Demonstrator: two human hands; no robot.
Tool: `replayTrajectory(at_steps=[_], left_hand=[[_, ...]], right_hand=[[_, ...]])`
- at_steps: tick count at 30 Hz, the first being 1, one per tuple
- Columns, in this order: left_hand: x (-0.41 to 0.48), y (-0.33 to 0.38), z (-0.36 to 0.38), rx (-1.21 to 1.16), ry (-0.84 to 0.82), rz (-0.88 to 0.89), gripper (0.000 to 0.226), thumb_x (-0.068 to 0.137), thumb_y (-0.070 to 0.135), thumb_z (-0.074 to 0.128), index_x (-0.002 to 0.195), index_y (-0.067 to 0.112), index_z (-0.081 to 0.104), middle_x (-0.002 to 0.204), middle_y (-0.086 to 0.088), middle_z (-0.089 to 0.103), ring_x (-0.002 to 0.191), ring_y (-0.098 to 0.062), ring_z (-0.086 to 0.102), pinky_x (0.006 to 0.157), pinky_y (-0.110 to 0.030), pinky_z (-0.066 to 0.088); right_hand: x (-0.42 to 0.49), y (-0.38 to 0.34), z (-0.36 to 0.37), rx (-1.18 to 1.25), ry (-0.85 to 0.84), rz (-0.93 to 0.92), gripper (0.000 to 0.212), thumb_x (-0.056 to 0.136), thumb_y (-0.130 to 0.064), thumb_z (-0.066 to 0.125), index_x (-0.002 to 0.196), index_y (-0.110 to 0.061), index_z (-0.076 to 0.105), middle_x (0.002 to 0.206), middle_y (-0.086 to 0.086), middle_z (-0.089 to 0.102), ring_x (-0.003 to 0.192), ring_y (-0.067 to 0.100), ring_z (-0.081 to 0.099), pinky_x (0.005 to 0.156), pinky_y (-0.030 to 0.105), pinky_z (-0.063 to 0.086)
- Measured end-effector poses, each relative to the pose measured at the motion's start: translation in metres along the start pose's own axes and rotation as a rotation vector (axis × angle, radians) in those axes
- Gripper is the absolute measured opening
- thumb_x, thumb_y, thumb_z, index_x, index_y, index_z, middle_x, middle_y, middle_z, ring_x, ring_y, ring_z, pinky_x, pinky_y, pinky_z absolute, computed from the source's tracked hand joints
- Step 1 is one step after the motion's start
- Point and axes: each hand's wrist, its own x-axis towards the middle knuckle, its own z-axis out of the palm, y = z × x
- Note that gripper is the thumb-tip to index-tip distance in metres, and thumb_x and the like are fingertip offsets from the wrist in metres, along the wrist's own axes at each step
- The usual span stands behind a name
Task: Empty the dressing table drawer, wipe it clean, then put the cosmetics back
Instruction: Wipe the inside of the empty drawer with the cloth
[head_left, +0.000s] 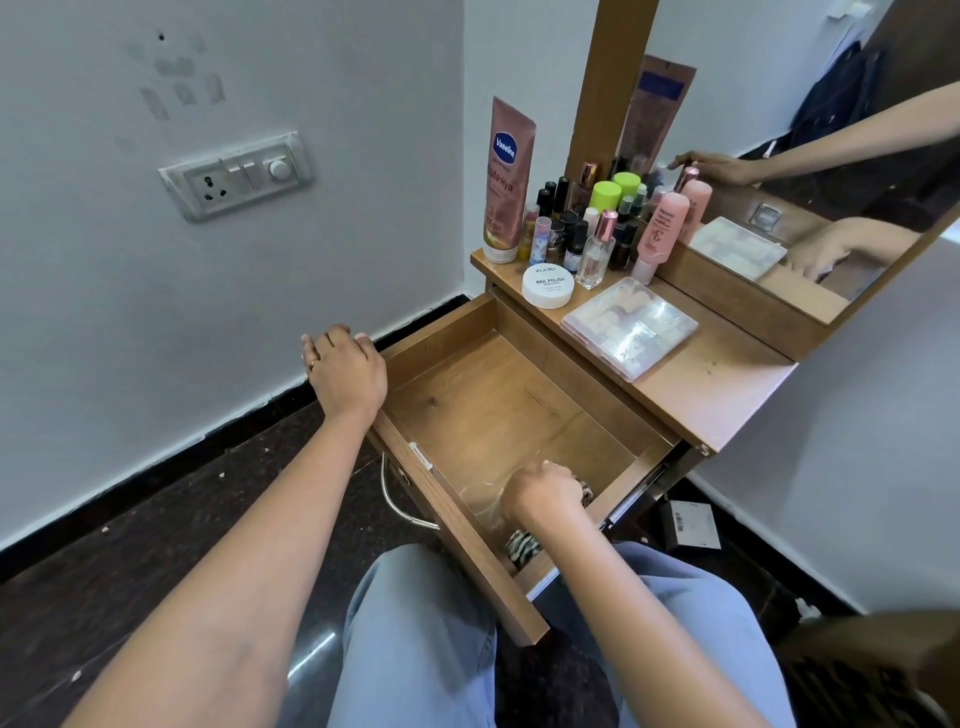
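Your right grip (545, 493) clutches a striped cloth (522, 552) in the drawer (467, 405).
Your left grip (345, 364) rests relaxed on its rim; hard strokes could topple bottles (587, 223) beyond.

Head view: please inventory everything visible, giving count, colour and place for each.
drawer: one, brown wood, pulled open below tabletop
striped cloth: one, black-white, drawer's near corner
Vaseline tube: one, rose-brown, upright at tabletop's left
white jar: one, white, tabletop front
clear box: one, transparent, flat on tabletop
pink bottle: one, pink, cap-down beside mirror
small bottles: many, mixed colours, clustered behind jar
mirror: one, wood-framed, behind tabletop
switch panel: one, white, left wall
dark box: one, dark, floor at right
left hand: one, rests on drawer's left corner
right hand: one, inside drawer, grips striped cloth
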Motion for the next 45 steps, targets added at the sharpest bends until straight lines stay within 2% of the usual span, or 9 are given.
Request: replayTrajectory(at_steps=[3, 8, 17, 22, 31, 34, 37, 42, 45], left_hand=[[0.001, -0.004, 0.003, 0.023, -0.003, 0.012, 0.041, 0.100, 0.023, 0.032, 0.123, -0.004, 0.051, 0.130, -0.026, 0.053, 0.135, -0.041, 0.034, 0.120, -0.041, 0.010], [0.002, -0.002, 0.003, 0.047, 0.008, 0.020, 0.041, 0.100, 0.023, 0.032, 0.124, -0.004, 0.051, 0.130, -0.026, 0.052, 0.135, -0.041, 0.034, 0.120, -0.041, 0.010], [-0.002, -0.005, 0.002, 0.045, -0.002, 0.027, 0.039, 0.099, 0.022, 0.032, 0.121, -0.004, 0.052, 0.127, -0.026, 0.055, 0.132, -0.042, 0.037, 0.120, -0.042, 0.012], [0.001, -0.005, 0.003, 0.049, 0.011, 0.037, 0.040, 0.100, 0.022, 0.032, 0.120, -0.005, 0.053, 0.126, -0.026, 0.055, 0.131, -0.042, 0.038, 0.120, -0.041, 0.012], [0.004, -0.007, 0.006, 0.025, 0.014, 0.021, 0.040, 0.100, 0.022, 0.032, 0.119, -0.004, 0.054, 0.126, -0.025, 0.056, 0.131, -0.041, 0.039, 0.119, -0.040, 0.012], [0.004, -0.006, 0.005, 0.012, 0.013, 0.011, 0.040, 0.099, 0.023, 0.032, 0.120, -0.004, 0.053, 0.127, -0.025, 0.055, 0.132, -0.042, 0.038, 0.119, -0.040, 0.013], [0.003, -0.005, 0.006, 0.008, 0.017, -0.002, 0.039, 0.099, 0.022, 0.032, 0.120, -0.004, 0.053, 0.128, -0.026, 0.054, 0.133, -0.042, 0.036, 0.118, -0.040, 0.012], [0.004, -0.008, 0.007, 0.016, 0.015, 0.009, 0.039, 0.099, 0.022, 0.032, 0.119, -0.004, 0.054, 0.126, -0.026, 0.055, 0.132, -0.042, 0.037, 0.118, -0.040, 0.011], [0.004, -0.008, 0.007, 0.036, 0.016, 0.013, 0.040, 0.099, 0.022, 0.032, 0.120, -0.004, 0.053, 0.127, -0.026, 0.054, 0.131, -0.042, 0.037, 0.119, -0.040, 0.012]], right_hand=[[0.010, 0.006, -0.004, -0.040, 0.037, 0.046, 0.051, 0.096, -0.020, 0.043, 0.140, 0.005, 0.034, 0.140, 0.025, 0.038, 0.105, 0.026, 0.047, 0.078, 0.029, 0.045], [0.003, 0.007, -0.008, -0.075, 0.246, -0.099, 0.053, 0.101, -0.019, 0.036, 0.146, 0.005, 0.021, 0.151, 0.021, 0.016, 0.128, 0.033, 0.037, 0.096, 0.037, 0.045], [-0.001, 0.006, -0.014, -0.305, 0.197, -0.007, 0.044, 0.098, -0.019, 0.041, 0.138, -0.001, 0.041, 0.136, 0.017, 0.045, 0.114, 0.023, 0.054, 0.086, 0.026, 0.046], [0.011, 0.015, -0.015, -0.304, 0.280, -0.212, 0.046, 0.099, -0.011, 0.043, 0.143, 0.000, 0.033, 0.144, 0.019, 0.038, 0.126, 0.028, 0.045, 0.102, 0.034, 0.044], [-0.002, 0.054, -0.036, -0.459, 0.154, -0.339, 0.030, 0.101, -0.025, 0.043, 0.121, -0.007, 0.056, 0.112, 0.005, 0.066, 0.102, 0.021, 0.065, 0.084, 0.032, 0.050], [0.005, 0.061, -0.042, -0.337, 0.041, -0.429, 0.025, 0.096, -0.011, 0.048, 0.115, -0.008, 0.063, 0.117, 0.004, 0.066, 0.103, 0.019, 0.063, 0.090, 0.032, 0.051], [-0.007, 0.048, -0.036, -0.143, -0.167, -0.612, 0.038, 0.087, 0.007, 0.048, 0.112, -0.010, 0.070, 0.124, -0.001, 0.064, 0.084, 0.004, 0.058, 0.074, 0.012, 0.046], [-0.001, 0.027, -0.017, -0.119, -0.148, -0.726, 0.046, 0.080, 0.013, 0.044, 0.105, -0.011, 0.074, 0.127, 0.000, 0.063, 0.114, 0.019, 0.056, 0.099, 0.033, 0.047], [0.013, 0.033, -0.025, -0.063, -0.219, -0.705, 0.039, 0.084, 0.011, 0.050, 0.110, -0.008, 0.071, 0.128, 0.001, 0.062, 0.111, 0.014, 0.056, 0.098, 0.026, 0.046]])
